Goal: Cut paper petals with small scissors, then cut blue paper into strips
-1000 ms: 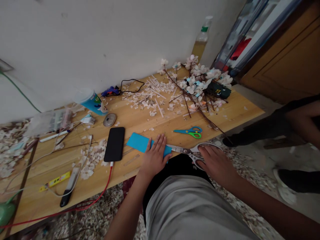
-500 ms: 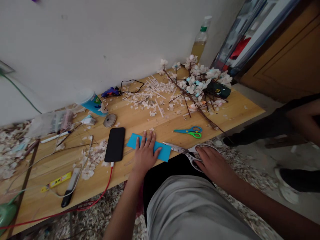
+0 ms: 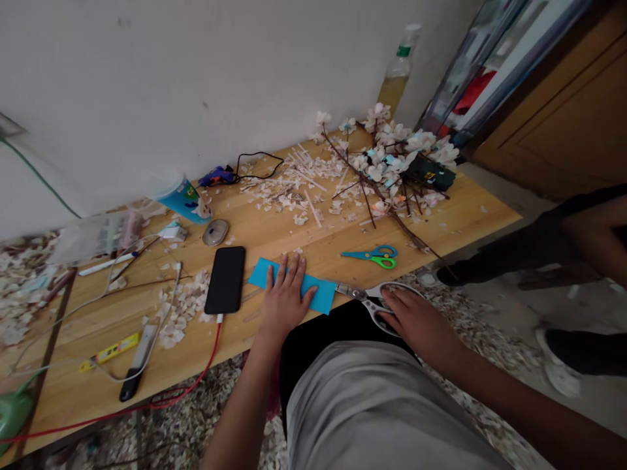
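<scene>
My left hand point(image 3: 285, 294) lies flat with fingers spread on a strip of blue paper point(image 3: 321, 299), pressing it to the wooden table. Fingers of my right hand point(image 3: 416, 320) are wrapped round the handles of large grey scissors point(image 3: 375, 299), beyond the table's front edge. The scissors point left and meet the right end of the paper. The front part of their blades is hidden, apparently under the sheet. Just behind lie small blue and green scissors point(image 3: 375, 256), untouched. A black phone point(image 3: 225, 281) rests left of the paper.
Branches with white flowers point(image 3: 386, 163) lie at the back right, near a bottle point(image 3: 394, 85). White scraps point(image 3: 294, 189) litter the table point(image 3: 465, 222). To the left are a blue cup point(image 3: 183, 199), a glue gun point(image 3: 217, 176), a cutter knife point(image 3: 138, 362) and cables. Another person's leg point(image 3: 519, 238) shows at right.
The large scissors' blade tips, which showed over the paper's edge before, are now hidden at the paper. My left hand stays in place on the sheet.
</scene>
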